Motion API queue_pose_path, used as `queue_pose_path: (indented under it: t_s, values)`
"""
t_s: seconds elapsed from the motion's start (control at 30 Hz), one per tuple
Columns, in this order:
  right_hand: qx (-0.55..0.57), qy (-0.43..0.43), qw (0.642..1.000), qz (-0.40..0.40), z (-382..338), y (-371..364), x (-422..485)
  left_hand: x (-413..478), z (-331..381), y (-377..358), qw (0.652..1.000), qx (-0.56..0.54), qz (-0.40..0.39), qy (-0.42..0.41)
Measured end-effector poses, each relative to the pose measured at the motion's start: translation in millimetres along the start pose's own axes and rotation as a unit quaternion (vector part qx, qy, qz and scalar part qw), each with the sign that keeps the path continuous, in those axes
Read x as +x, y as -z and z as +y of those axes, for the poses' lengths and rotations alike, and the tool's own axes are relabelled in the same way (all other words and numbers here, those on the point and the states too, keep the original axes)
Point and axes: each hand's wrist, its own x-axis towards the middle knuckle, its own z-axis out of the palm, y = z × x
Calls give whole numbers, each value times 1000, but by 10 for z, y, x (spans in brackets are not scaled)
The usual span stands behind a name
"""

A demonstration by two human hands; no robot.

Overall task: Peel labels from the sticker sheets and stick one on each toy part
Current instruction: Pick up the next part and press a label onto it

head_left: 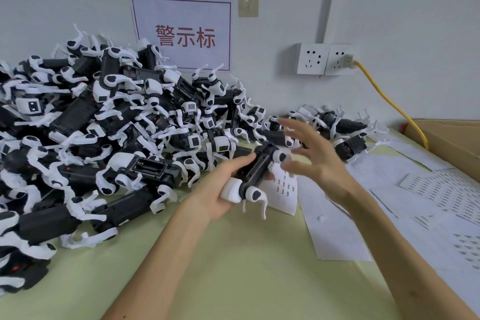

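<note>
My left hand [220,189] grips a black-and-white toy robot dog [255,171], belly side up, just above the green table. Blurred by motion, my right hand [309,153] hovers over the toy's far end with its fingers spread and holds nothing that I can make out. Under the toy lies a white sticker sheet [284,189] with rows of small dark labels. A big pile of the same toy dogs [104,122] fills the left half of the table.
More sticker sheets [428,205] and bare backing sheets [335,231] cover the table's right side. A few toy dogs [345,132] lie at the back right. A cardboard box [449,138] stands at the far right, with a yellow cable [387,101] running to wall sockets [326,59].
</note>
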Motion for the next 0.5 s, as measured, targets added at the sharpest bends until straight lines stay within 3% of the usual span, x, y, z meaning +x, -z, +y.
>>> queue_pose_path:
  t_s: [0.1, 0.2, 0.3, 0.37, 0.43, 0.5]
  values:
    - [8, -58, 987, -152, 49, 32, -3, 5, -10, -11, 997, -15, 25, 75]
    - [44, -114, 982, -141, 127, 80, -1, 33, -48, 35, 996, -23, 31, 85]
    - [93, -197, 969, -114, 285, 280, -35, 115, -82, 92, 994, 38, 105, -15]
    - [160, -242, 954, -69, 365, 456, -59, 156, -76, 168, 971, 103, 198, -82]
    - [314, -246, 915, 64, 451, 662, -48, 189, -81, 252, 946, 152, 258, -126]
    - [529, -175, 798, 229, 518, 894, -93, 210, -121, 261, 934, 174, 274, -147]
